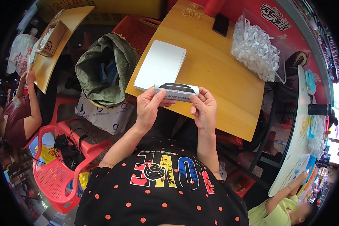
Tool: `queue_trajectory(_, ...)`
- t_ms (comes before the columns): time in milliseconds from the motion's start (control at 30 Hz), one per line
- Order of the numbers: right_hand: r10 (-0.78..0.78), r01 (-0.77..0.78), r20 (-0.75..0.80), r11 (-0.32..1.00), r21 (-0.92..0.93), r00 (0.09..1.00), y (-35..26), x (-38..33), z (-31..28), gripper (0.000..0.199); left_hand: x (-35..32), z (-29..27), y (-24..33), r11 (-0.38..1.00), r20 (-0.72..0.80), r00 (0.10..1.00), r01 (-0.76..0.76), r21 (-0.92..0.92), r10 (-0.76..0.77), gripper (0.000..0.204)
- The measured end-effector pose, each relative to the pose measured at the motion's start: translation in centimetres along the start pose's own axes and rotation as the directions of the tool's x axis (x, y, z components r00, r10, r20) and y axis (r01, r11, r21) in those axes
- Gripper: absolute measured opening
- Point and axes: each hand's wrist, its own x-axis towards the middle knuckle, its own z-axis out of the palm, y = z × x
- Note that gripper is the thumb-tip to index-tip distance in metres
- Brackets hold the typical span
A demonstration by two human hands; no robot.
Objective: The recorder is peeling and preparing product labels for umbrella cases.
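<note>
**Inspector:** Report hand state and item position.

**Operator:** My left hand grips the left end of the box, thumb across the front face, fingers curled shut behind it. My right hand pinches the right end, thumb and fingertips closed on the edge. The box is held in the air over the near edge of the table, just in front of the stack of flats.

**Inspector:** Failure modes from this position?

**Operator:** In my judgement, three. One: excess squeeze at either end could crease the thin card walls. Two: uneven pull between my hands could twist the sleeve out of square. Three: a loosened grip could drop the box past the table edge to the floor, since it hangs near the rim.

**Inspector:** Materials and shapes?

**Operator:** Box: long, narrow, rectangular; smooth white card with a dark curved figure and dark lettering on the front. Flats: white sheets, rectangular, stacked slightly fanned. Table: smooth yellow-brown wood finish, square corners. Bin at far right: clear rigid plastic, filled with small white pieces. Phone: dark, glossy slab lying flat at the far edge. Rubber bands: thin pale loops in a loose heap.
</note>
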Motion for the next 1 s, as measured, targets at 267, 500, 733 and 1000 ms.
queue_trajectory(267,-0.088,0.088,0.003,0.990,-0.110,0.996,1.1,-0.7,0.7,0.023,-0.8,1.5,-0.5,0.997,-0.044,0.999,0.035,0.065,-0.032,0.024)
queue_trajectory(500,-0.179,0.169,-0.030,0.965,-0.201,0.983,1.4,-1.4,0.9,0.017,-0.7,2.4,-0.9,0.970,-0.139,0.990,0.054,0.237,-0.021,0.026)
queue_trajectory(733,-0.125,0.120,-0.032,0.984,-0.133,0.992,2.0,-1.2,0.3,0.010,-0.8,1.2,-1.6,0.994,-0.106,0.992,0.083,0.073,-0.075,0.020)
queue_trajectory(1000,0.017,-0.012,0.054,0.996,-0.091,0.998,1.1,-0.9,-0.7,0.017,-1.1,-1.7,0.1,0.934,0.006,0.950,0.307,-0.181,-0.311,0.020)
